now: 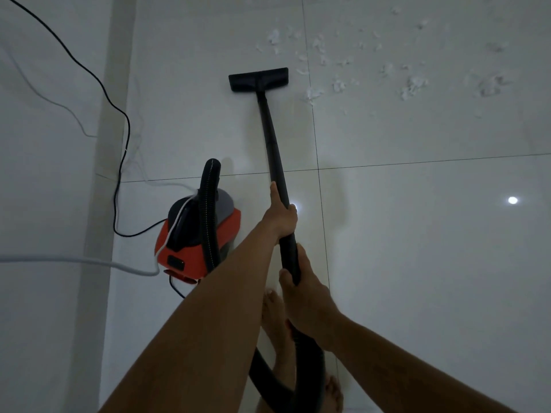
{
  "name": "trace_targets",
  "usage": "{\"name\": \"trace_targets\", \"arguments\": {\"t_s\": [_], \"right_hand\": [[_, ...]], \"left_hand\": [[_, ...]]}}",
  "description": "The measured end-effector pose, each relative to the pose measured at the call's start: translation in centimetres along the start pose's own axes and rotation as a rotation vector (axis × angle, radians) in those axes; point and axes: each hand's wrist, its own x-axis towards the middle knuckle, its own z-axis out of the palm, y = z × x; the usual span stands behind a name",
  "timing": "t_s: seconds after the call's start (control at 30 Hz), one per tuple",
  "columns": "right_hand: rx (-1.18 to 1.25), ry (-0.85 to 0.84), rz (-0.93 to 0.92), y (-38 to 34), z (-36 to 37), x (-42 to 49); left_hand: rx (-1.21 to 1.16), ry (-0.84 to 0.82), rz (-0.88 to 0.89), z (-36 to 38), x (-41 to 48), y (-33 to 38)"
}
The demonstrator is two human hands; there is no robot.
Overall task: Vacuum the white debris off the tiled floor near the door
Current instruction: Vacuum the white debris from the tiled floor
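- White debris [413, 86]: fluffy torn scraps strewn over the glossy tiled floor [417, 234], at one to two o'clock from the nozzle. Judged feather-light and apt to drift.
- Floor nozzle [258, 79]: flat, black, rectangular plastic head resting on the tile, with the nearest scraps just beside its right end.
- Wand [272, 138]: smooth, rigid black tube. Likely light, and best steered from mid-shaft.
- Left hand [281, 216]: wrapped round the wand mid-shaft.
- Right hand [301, 287]: grasping the wand's near end.
- Canister vacuum [196, 236]: red-and-black body with a ribbed hose [210, 204], at eight o'clock of the left hand.
- Black cord [119, 120] and white cable [74, 260]: slack, trailing at nine o'clock.
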Motion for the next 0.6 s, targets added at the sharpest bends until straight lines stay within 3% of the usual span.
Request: {"name": "trace_targets", "arguments": {"t_s": [0.6], "right_hand": [[-0.016, 0.008, -0.039, -7.0, -1.5, 9.2]], "left_hand": [[0.033, 0.020, 0.022, -5.4, 9.1, 5.8]]}}
